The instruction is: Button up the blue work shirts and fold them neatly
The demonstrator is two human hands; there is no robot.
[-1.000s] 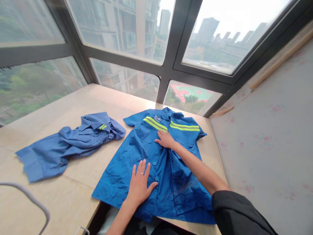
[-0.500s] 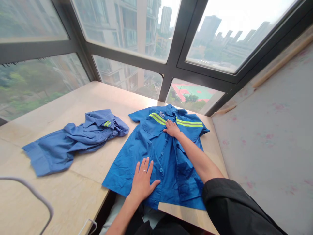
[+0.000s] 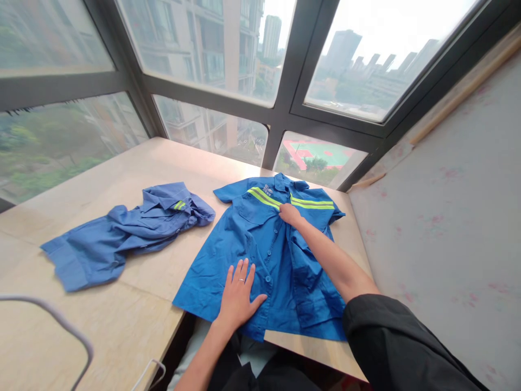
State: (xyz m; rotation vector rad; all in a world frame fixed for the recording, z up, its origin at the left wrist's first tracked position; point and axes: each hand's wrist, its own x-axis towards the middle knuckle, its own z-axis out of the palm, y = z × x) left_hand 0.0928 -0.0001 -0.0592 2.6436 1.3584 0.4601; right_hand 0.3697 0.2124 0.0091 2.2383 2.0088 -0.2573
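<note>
1. I see a bright blue, short-sleeved, cloth button-front shirt (image 3: 256,241) lying front up, spread out on the pale beige tabletop (image 3: 138,171).
2. Its fold-down collar (image 3: 280,182) points toward the tabletop's far edge, with the sleeves (image 3: 228,191) stretched out to either side.
3. Yellow-green bands (image 3: 313,202) with grey centres cross the chest; small white lettering (image 3: 262,191) sits above one.
4. Blue buttons (image 3: 269,253) run down the front, among loose creases.
5. Part of the hem hangs past the tabletop's near edge.

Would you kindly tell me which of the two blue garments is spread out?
The brighter blue short-sleeved shirt beneath the left hand; the paler blue garment, farther left, lies bunched up.
</note>
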